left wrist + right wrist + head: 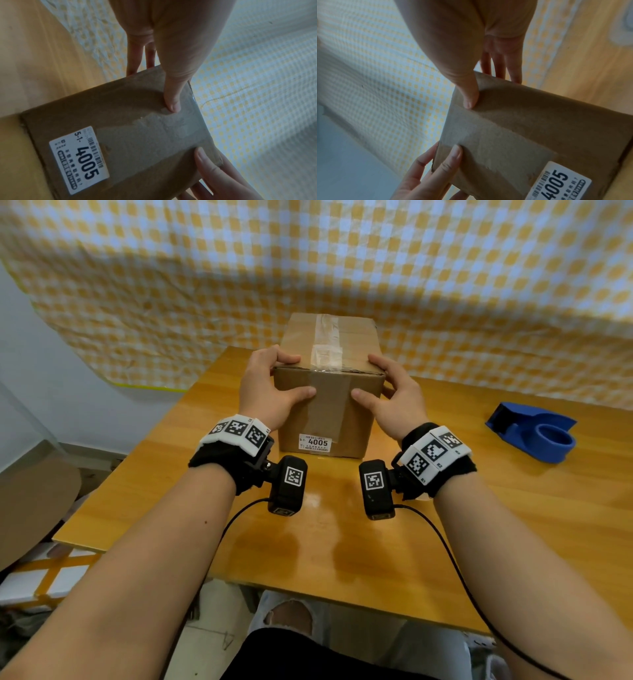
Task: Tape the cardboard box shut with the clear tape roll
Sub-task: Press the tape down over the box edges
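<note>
A brown cardboard box (pixel 329 412) stands on the wooden table (pixel 342 542), flaps down. A strip of clear tape (pixel 327 344) runs along the top seam and down the front face. A white label "4005" (pixel 317 442) sits low on the front. My left hand (pixel 294 376) grips the near upper left corner, thumb on the front and fingers over the top and side. My right hand (pixel 364 376) mirrors it on the near upper right corner. In the wrist views each thumb (pixel 173 104) (pixel 469 102) presses the front of the box (pixel 137 135) (pixel 522 128) beside the tape.
A blue tape dispenser (pixel 534 433) lies at the table's right side, apart from the box. A yellow-and-white checked cloth (pixel 308 261) hangs behind the table. The table's near edge is by my knees, and cardboard and clutter lie on the floor at the left.
</note>
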